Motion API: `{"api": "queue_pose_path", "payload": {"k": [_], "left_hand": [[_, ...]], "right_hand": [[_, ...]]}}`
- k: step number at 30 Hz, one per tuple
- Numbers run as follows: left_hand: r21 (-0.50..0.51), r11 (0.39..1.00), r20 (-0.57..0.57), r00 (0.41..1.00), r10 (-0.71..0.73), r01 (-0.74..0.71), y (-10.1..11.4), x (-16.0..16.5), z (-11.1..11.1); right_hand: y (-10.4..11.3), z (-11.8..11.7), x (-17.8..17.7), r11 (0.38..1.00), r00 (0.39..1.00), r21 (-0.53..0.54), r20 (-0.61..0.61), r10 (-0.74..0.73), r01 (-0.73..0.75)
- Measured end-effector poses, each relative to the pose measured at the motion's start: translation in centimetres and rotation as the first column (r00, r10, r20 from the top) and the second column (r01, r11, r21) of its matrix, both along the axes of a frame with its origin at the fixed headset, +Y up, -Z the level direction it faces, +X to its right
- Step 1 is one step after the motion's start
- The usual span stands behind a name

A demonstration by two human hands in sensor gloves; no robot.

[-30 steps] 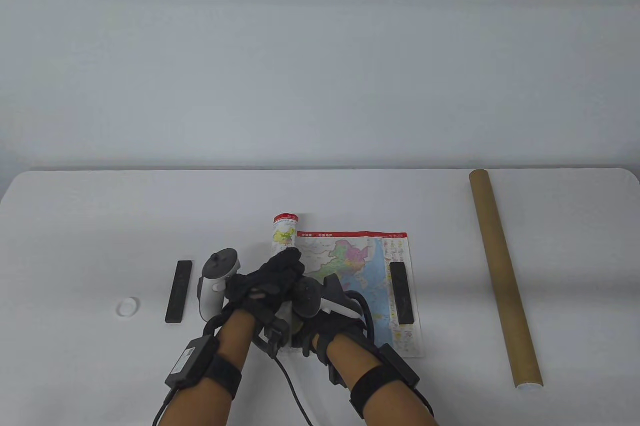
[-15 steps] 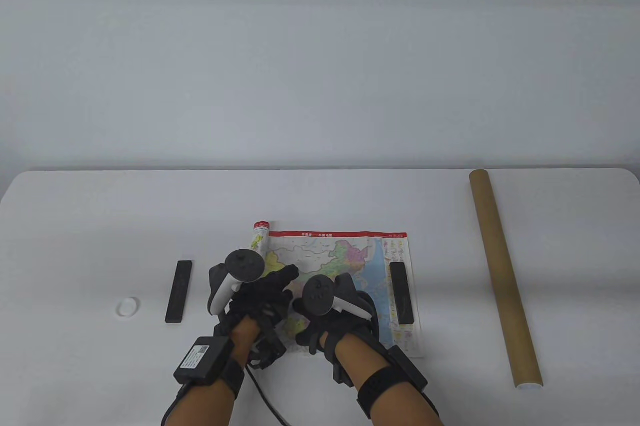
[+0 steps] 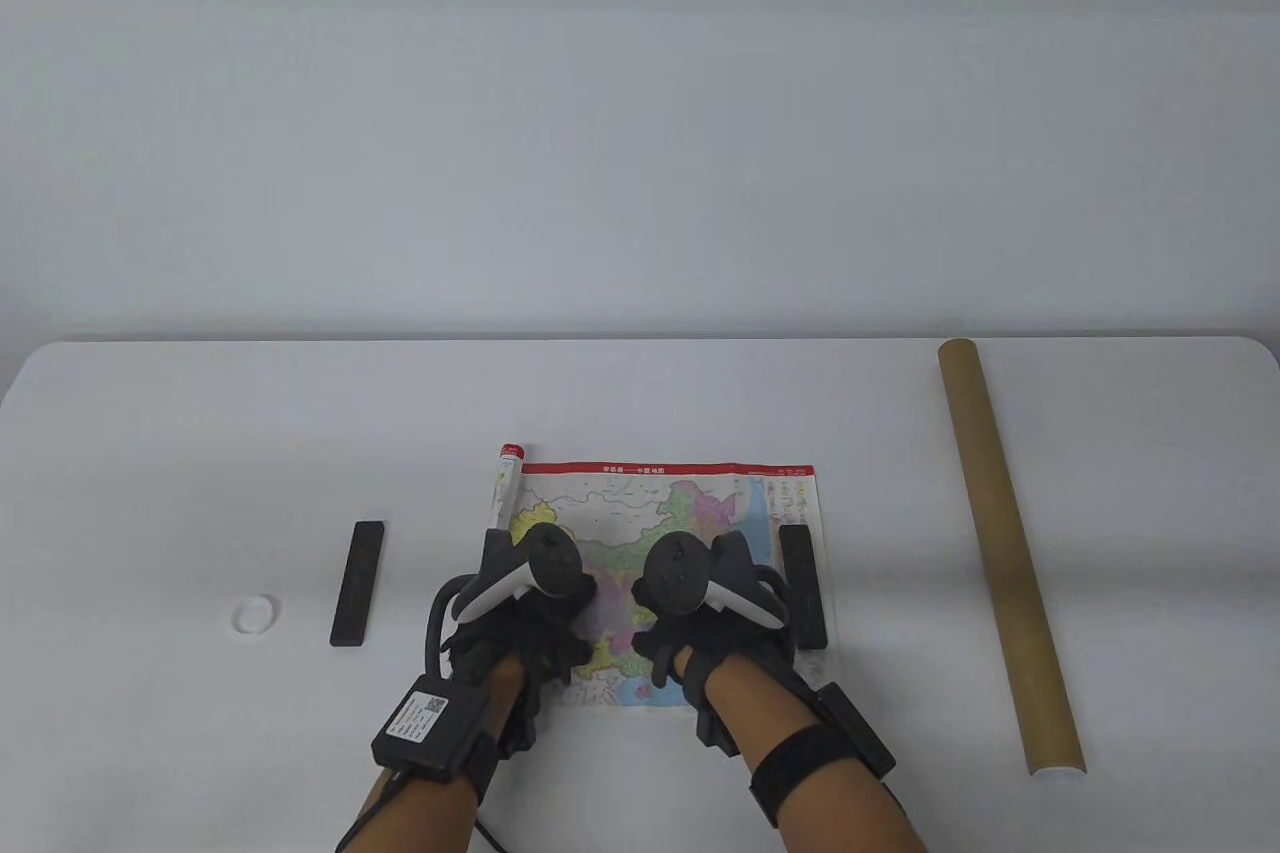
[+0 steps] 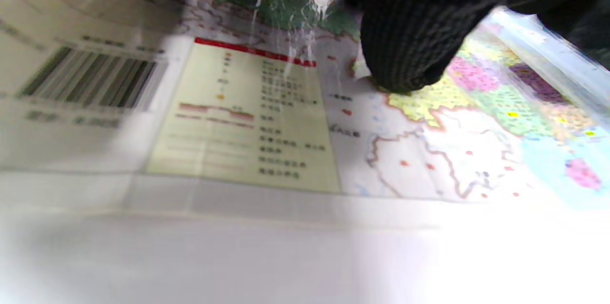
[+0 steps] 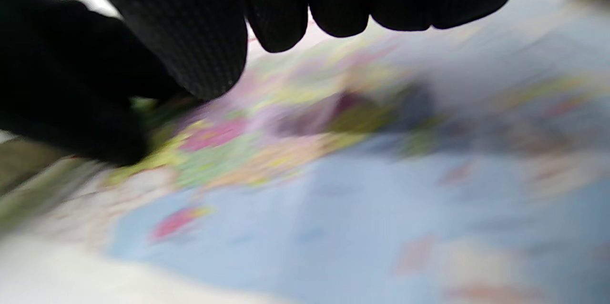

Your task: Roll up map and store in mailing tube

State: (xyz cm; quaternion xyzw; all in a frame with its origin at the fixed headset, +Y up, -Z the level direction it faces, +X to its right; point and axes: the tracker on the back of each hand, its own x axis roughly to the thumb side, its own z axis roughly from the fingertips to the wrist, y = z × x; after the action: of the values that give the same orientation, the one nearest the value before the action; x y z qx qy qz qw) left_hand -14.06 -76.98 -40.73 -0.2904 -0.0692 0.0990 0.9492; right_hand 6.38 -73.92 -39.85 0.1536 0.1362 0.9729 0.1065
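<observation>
Table view first: both gloved hands sit low on the map, the left hand (image 3: pixel 520 618) beside the rolled left edge and the right hand (image 3: pixel 700 623) nearer the middle, each with its tracker riding on the back. From above the fingers are hidden under the trackers, so go to the wrists. Left wrist view shows a gloved fingertip (image 4: pixel 405 56) pressed down onto the printed sheet beside the legend box, holding the paper flat rather than gripping it, and I cannot tell how the remaining fingers lie. Right wrist view, blurred, has the fingers (image 5: pixel 338 4) bent down over the sheet and the thumb low by the paper; whether anything is pinched there I cannot tell. Outward now: the map (image 3: pixel 690 513) lies mostly spread, with a thin roll (image 3: pixel 507 483) formed along its left side. That roll is the working edge, and I judge the hands are placed to feed it rightward across the sheet. On the map's right edge rests a black weight bar (image 3: pixel 803 583), there presumably to stop that side curling up; it will need lifting off before the roll arrives. A second black bar (image 3: pixel 357 583) lies on the bare table (image 3: pixel 200 453) to the left, with a small white cap (image 3: pixel 255 613) beyond it. The mailing tube (image 3: pixel 1005 553) waits well apart at the right, open end near.
</observation>
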Motion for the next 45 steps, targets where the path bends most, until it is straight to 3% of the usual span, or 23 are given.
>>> {"api": "queue_pose_path", "payload": {"k": [3, 7, 11, 12, 15, 22, 29, 36, 45], "left_hand": [[-0.004, 1.0, 0.004, 1.0, -0.005, 0.005, 0.1, 0.1, 0.0], [-0.011, 1.0, 0.018, 1.0, -0.021, 0.021, 0.2, 0.2, 0.0], [-0.014, 1.0, 0.022, 0.999, -0.024, 0.025, 0.2, 0.2, 0.0], [-0.013, 1.0, 0.024, 0.999, -0.026, 0.026, 0.2, 0.2, 0.0], [-0.019, 0.998, 0.037, 0.998, -0.06, 0.061, 0.3, 0.6, -0.1], [-0.061, 0.993, 0.066, 0.993, -0.095, 0.099, 0.3, 1.2, -0.3], [-0.069, 0.992, 0.073, 0.993, -0.096, 0.101, 0.3, 1.2, -0.2], [-0.077, 0.991, 0.077, 0.992, -0.1, 0.106, 0.3, 1.3, -0.3], [-0.077, 0.99, 0.082, 0.99, -0.113, 0.119, 0.3, 1.3, -0.3]], "right_hand": [[0.4, -0.5, 3.2, 0.997, 0.992, 0.019, 0.103, 0.074, -0.076], [-0.8, -0.8, 7.4, 0.973, 0.946, -0.035, 0.23, 0.23, -0.228], [-2.6, -0.6, 8.1, 0.97, 0.931, -0.09, 0.271, 0.243, -0.227], [-2.6, -0.5, 7.8, 0.968, 0.925, -0.037, 0.29, 0.247, -0.247], [-2.6, -0.5, 7.3, 0.928, 0.893, -0.005, 0.271, 0.36, -0.373], [-1.7, -1.2, 9.9, 0.972, 0.908, -0.017, 0.354, 0.225, -0.234], [0.1, -1.3, 15.7, 0.975, 0.844, -0.022, 0.497, 0.203, -0.222], [-1.2, -1.1, 19.2, 0.975, 0.789, -0.092, 0.573, 0.22, -0.204], [-2.1, -1.0, 19.3, 0.969, 0.789, -0.127, 0.564, 0.246, -0.211]]}}
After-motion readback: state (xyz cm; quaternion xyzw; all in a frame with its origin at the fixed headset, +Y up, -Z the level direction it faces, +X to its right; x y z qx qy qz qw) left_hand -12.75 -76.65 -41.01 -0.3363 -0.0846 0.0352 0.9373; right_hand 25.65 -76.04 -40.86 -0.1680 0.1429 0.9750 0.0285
